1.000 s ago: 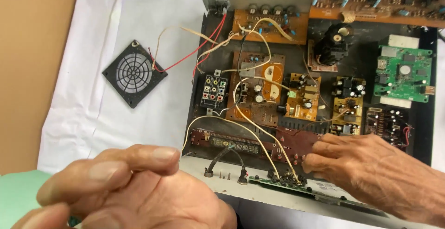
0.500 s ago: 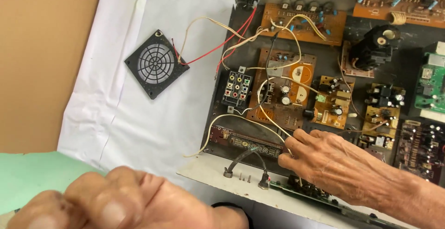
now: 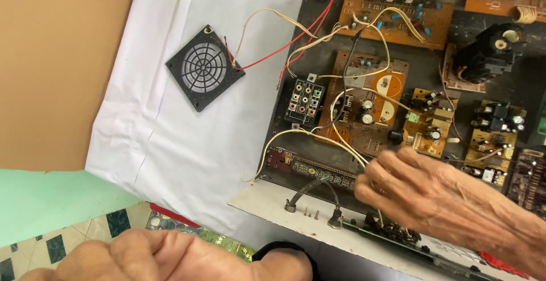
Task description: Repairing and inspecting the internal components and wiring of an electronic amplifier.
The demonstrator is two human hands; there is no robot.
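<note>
Reaching over the open chassis, the right hand (image 3: 449, 201) had its fingers (image 3: 392, 170) bunched on the pale wires (image 3: 341, 142) just above the display board (image 3: 318, 170). Its fingertips were blurred. The left hand (image 3: 165, 255) lay curled, fingers pressed together, well below the fan grille (image 3: 205, 68).

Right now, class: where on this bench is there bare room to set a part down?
Bare room: the white sheet below and right of the black fan grille, and the brown surface left of it. Crowded: the open chassis, packed with circuit boards and wires, where the right hand is.
</note>
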